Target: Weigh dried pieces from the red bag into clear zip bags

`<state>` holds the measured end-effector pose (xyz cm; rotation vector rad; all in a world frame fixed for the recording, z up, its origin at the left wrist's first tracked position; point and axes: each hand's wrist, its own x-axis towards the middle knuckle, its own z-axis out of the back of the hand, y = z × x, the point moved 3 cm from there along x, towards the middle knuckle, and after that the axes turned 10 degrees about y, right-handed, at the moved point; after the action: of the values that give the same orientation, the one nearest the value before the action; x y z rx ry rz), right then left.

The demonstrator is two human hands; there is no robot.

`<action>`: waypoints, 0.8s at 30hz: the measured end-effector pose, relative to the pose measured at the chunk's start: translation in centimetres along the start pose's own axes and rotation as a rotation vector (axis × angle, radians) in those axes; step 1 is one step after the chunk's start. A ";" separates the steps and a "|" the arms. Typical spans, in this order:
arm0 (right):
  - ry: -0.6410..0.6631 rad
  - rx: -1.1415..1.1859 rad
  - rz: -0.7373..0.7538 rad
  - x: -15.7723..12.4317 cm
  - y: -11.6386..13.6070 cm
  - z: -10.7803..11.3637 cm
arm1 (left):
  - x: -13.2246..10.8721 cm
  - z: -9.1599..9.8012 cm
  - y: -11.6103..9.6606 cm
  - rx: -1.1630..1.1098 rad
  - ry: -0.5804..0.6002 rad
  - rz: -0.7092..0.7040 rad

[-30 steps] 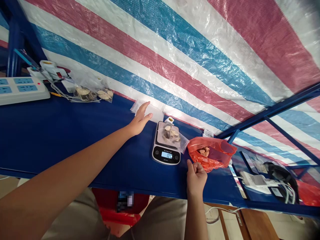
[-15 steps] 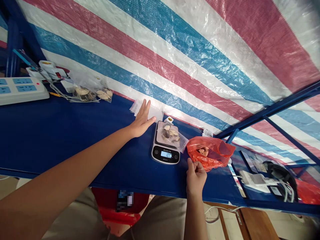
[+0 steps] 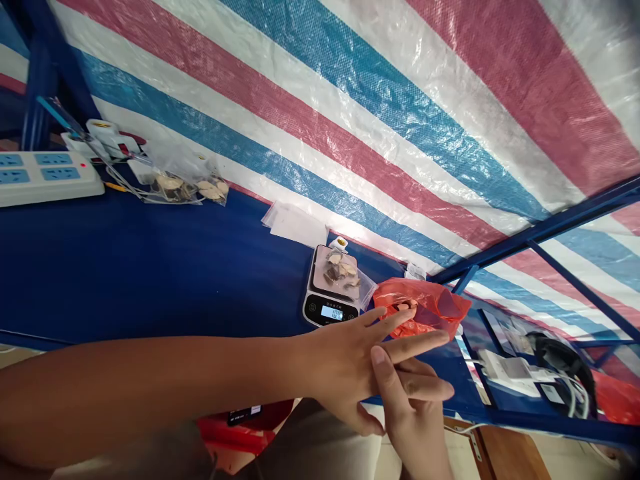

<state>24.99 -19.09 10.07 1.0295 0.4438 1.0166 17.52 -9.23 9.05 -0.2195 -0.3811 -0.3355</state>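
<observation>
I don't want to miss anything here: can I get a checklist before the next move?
Display of the scale lit: ok.
Clear bag wholly over the plate: not ok; one end sticks out past its edge.
Red bag open: ok; pieces show inside.
Left hand and right hand apart: not ok; they touch.
Red bag untouched by the left hand: cannot tell; fingers overlap it in view.

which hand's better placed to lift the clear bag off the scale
Probably the left hand: it appears nearer the clear bag, while the right hand sits lower and farther right in view.
</observation>
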 end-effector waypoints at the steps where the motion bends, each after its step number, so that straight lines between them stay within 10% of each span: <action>1: 0.003 -0.011 0.009 -0.2 -0.1 -0.1 | -0.2 -0.1 0.0 0.018 0.015 -0.003; 24: 0.016 0.197 -0.039 -1.6 -3.4 0.7 | -0.5 -1.3 0.3 -0.257 -0.004 -0.086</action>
<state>26.32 -21.28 7.25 1.1844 0.5837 0.9603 17.62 -9.18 7.65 -0.4557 -0.3520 -0.4695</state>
